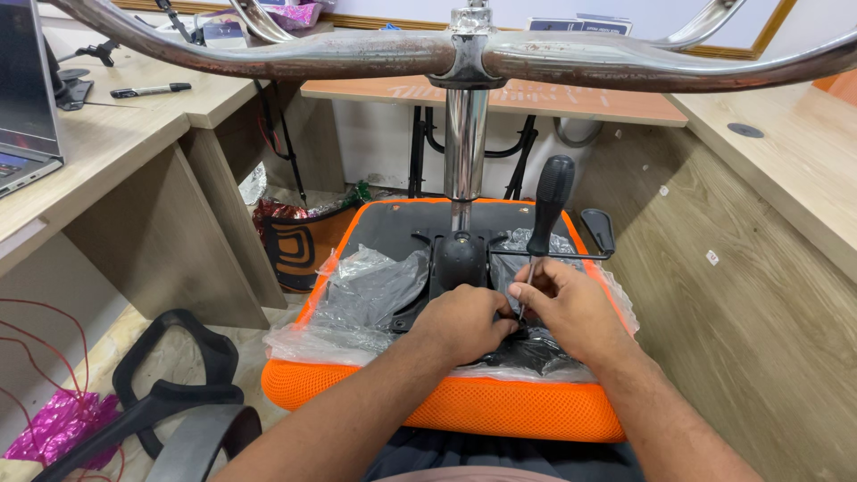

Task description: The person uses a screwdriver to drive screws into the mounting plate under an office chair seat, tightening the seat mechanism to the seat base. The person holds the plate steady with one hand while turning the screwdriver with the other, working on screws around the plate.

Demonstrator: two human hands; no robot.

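An upturned orange office chair seat lies in front of me, its black underside partly covered with clear plastic wrap. A black metal mechanism plate sits at its middle, with a chrome column rising to a chrome star base. My right hand pinches the thin shaft of a black-handled screwdriver, standing upright with its tip down at the plate. My left hand is curled beside the tip, fingers touching the same spot. What lies under the fingers is hidden.
Wooden desks stand to the left and right. A laptop and a marker are on the left desk. Black chair armrests and pink foil lie on the floor at left. A black lever sticks out from the mechanism.
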